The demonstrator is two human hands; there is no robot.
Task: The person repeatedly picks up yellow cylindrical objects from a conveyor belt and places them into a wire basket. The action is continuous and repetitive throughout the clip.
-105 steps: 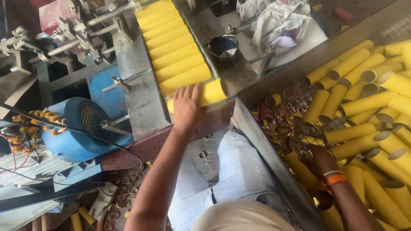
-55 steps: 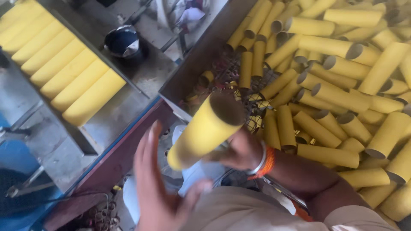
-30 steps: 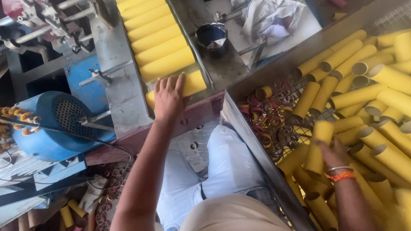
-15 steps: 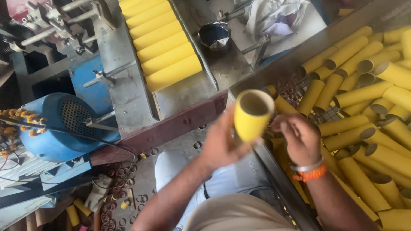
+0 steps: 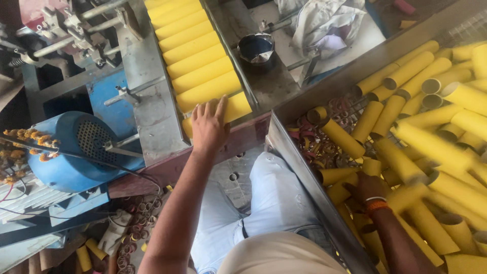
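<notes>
We are observing the nearest yellow tube lying at the front end of the tube row on the metal chute, the left hand pressing flat on it, fingers spread. The right hand is reaching among loose tubes in the bin; we cannot tell its grip.

A small factory workshop. Beyond the left hand a metal feed tray carries a row of yellow cardboard tubes, with a blue electric motor to its left. The right hand reaches into a metal bin heaped with loose tubes.
</notes>
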